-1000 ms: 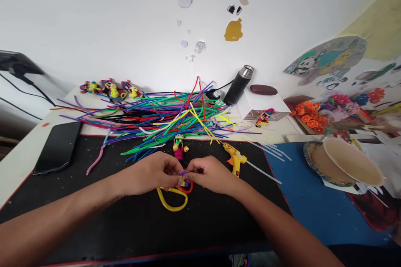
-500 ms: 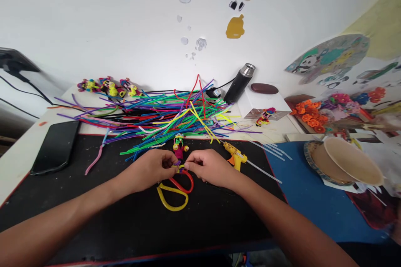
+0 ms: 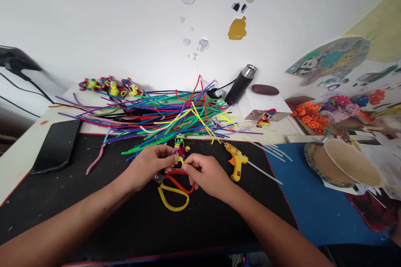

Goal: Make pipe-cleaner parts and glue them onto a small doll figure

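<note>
- White wall (image 3: 125,16) stood behind everything; stickers and paper cutouts on it.
- Black mat (image 3: 125,229) covered the near desk. Red edging.
- Blue sheet (image 3: 313,217) was on the right, next to the mat.
- Heap of pipe cleaners (image 3: 175,112) ran across the desk behind the mat, front ends over its far edge. Mixed colors.
- Bowl (image 3: 328,154) sat tilted at the far right.
- White box (image 3: 269,101) was at back right, brown case (image 3: 265,89) on top.
- Left hand (image 3: 153,164): over mid-mat, thumb and forefinger pinching the purple side of a purple-and-yellow piece (image 3: 181,159).
- Right hand (image 3: 208,175): facing it, thumb and forefinger closed on the yellow end. Fingers overlapped the scissors' red handle in view; can't tell if touching.
- Phone (image 3: 58,146) lay at left, across the mat's edge.
- Black flask (image 3: 240,85) leaned in view, just left of the box.
- Scissors (image 3: 163,185) lay on the mat below the hands, one handle yellow, one red.
- Yellow glue gun (image 3: 236,160) lay right of the right hand, clear stick out the back.
- Small figure (image 3: 181,150) was just beyond the fingertips, partly hidden.
- Purple-and-yellow piece was smallest, between both hands' fingertips, above the scissors.
</note>
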Demonstrator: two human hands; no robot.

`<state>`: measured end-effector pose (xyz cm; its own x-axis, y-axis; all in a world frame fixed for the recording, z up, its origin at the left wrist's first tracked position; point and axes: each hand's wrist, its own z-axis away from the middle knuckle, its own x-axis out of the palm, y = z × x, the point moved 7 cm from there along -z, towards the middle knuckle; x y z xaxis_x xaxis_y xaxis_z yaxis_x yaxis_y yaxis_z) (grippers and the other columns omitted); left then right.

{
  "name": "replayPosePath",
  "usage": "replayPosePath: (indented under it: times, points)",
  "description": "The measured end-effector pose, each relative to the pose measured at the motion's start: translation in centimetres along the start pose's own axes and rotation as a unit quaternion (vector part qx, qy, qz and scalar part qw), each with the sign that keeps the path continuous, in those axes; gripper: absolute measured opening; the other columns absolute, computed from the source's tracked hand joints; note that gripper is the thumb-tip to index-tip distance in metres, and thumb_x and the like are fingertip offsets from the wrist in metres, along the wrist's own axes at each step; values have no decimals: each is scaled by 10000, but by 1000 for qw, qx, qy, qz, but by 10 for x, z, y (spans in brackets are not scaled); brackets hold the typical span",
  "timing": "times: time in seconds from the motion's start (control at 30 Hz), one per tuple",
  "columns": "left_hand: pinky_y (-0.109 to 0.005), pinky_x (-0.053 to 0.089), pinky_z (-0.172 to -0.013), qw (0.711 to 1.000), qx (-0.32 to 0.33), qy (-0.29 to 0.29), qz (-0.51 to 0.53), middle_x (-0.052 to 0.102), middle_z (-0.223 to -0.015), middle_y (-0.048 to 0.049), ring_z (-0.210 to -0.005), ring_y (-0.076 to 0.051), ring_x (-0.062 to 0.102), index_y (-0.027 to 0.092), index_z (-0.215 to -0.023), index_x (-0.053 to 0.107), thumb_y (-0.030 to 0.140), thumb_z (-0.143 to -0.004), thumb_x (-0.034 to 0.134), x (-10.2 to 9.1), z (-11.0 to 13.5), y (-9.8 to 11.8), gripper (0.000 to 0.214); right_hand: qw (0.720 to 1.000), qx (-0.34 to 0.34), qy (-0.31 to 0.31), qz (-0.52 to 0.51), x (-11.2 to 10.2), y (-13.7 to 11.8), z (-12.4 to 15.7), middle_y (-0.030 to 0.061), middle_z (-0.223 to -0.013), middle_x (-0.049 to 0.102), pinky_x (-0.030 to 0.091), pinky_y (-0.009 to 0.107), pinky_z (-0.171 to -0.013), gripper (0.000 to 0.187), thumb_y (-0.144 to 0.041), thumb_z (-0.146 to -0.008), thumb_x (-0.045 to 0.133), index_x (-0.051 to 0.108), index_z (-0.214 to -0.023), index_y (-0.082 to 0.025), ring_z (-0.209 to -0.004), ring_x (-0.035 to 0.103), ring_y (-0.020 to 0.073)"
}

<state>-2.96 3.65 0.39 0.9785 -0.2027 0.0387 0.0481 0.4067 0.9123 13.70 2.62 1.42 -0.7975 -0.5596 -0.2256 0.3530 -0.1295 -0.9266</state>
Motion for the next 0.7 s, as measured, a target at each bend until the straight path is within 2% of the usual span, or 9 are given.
replayPosePath:
  times: [0.17, 0.37, 0.43, 0.53, 0.63, 0.7]
  points:
    - [-219, 455, -581, 992, -65, -11, 109, 696, -711, -13, -584, -100, 556, 141, -773, 762, 406, -583, 965, 9, 6, -3, 384, 993, 15, -32, -114, 9, 11, 1, -47, -611, 634, 401, 184, -432, 249, -438, -965, 641, 646, -926, -192, -440, 555, 91]
    - [-193, 454, -565, 976, -132, -92, 147, 696, -690, -17, -569, -84, 550, 134, -738, 761, 371, -556, 980, 22, 19, -1, 370, 985, 20, -68, -158, 8, 11, 1, -42, -596, 627, 345, 182, -400, 395, -554, -843, 768, 653, -832, -177, -431, 542, 84]
    - [-199, 447, -556, 975, -141, -128, 118, 689, -672, -9, -561, -90, 546, 146, -736, 755, 364, -583, 957, 24, 23, 1, 334, 985, 29, -76, -150, 7, 12, 2, -40, -601, 625, 361, 189, -416, 425, -568, -794, 813, 657, -800, -173, -445, 535, 82]
    - [-219, 452, -576, 971, -134, -199, 19, 688, -672, 0, -583, -113, 565, 163, -739, 752, 335, -661, 878, 27, 30, 7, 228, 986, 31, -103, -125, 10, 13, 4, -22, -664, 647, 422, 206, -453, 444, -582, -767, 834, 680, -796, -166, -487, 540, 90]
    - [-226, 421, -582, 952, -110, -261, -118, 662, -641, 20, -592, -124, 567, 175, -755, 751, 299, -735, 771, 29, 36, 13, 128, 989, 23, -133, -59, 14, 12, 7, -24, -682, 645, 455, 211, -488, 369, -519, -821, 811, 699, -805, -168, -529, 566, 103]
    - [-228, 381, -559, 933, -93, -273, -214, 646, -622, 30, -582, -128, 558, 182, -814, 767, 306, -774, 712, 29, 38, 16, 141, 989, 10, -145, 9, 14, 8, 7, -35, -668, 636, 439, 202, -502, 271, -428, -874, 779, 704, -819, -173, -532, 582, 102]
